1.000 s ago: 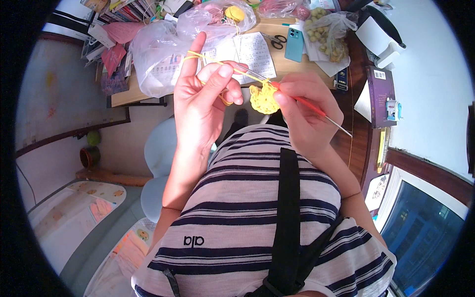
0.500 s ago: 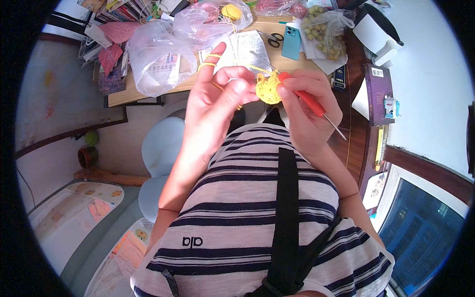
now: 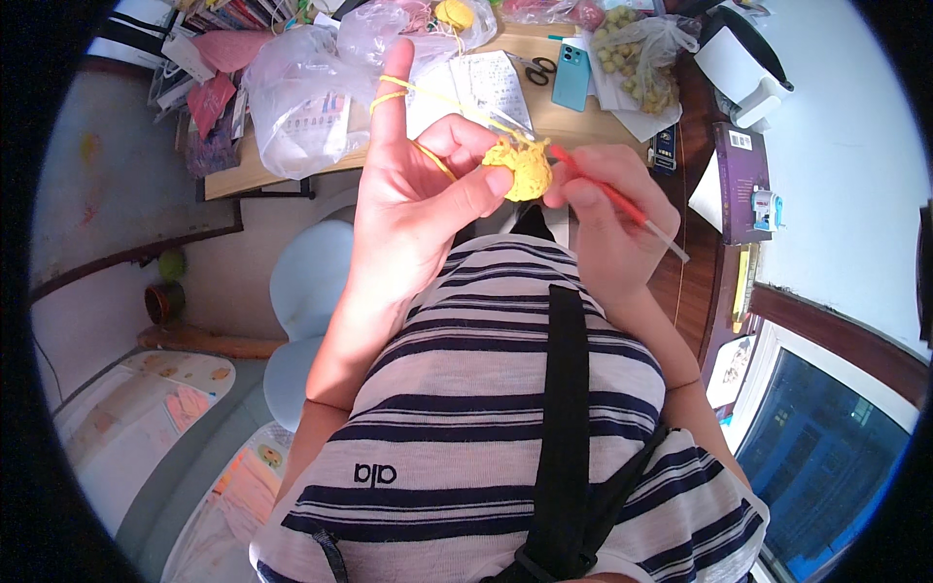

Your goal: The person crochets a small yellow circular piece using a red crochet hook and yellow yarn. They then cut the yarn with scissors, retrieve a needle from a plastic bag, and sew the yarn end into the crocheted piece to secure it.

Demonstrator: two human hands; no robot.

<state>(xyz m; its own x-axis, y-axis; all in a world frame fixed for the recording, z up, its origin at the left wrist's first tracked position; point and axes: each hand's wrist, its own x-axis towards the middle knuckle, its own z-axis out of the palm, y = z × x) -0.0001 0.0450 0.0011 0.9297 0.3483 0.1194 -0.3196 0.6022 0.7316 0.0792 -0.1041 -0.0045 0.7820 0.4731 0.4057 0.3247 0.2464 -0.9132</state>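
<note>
A small yellow crochet piece (image 3: 527, 173) is pinched between the thumb and fingers of my left hand (image 3: 413, 180). My left index finger points up, with yellow yarn (image 3: 428, 92) wound round it and running across to the piece. In my right hand (image 3: 622, 209) is a crochet hook (image 3: 614, 197) with a red handle and metal ends, held slantwise like a pencil. The hook's upper end reaches the right top edge of the yellow piece; whether it sits inside a stitch I cannot tell.
Beyond my hands is a wooden desk (image 3: 573, 122) with handwritten paper (image 3: 486, 83), black scissors (image 3: 540, 70), a teal phone (image 3: 571, 78) and a bag of round green fruit (image 3: 637, 58). Clear plastic bags (image 3: 301, 97) lie at left, a yellow yarn ball (image 3: 454, 14) farther back. A pale blue stool (image 3: 316, 282) stands below.
My left index finger has straightened upward, drawing the yarn taut. My right fingers have come off the yellow piece and slid down the hook's handle, slightly right.
</note>
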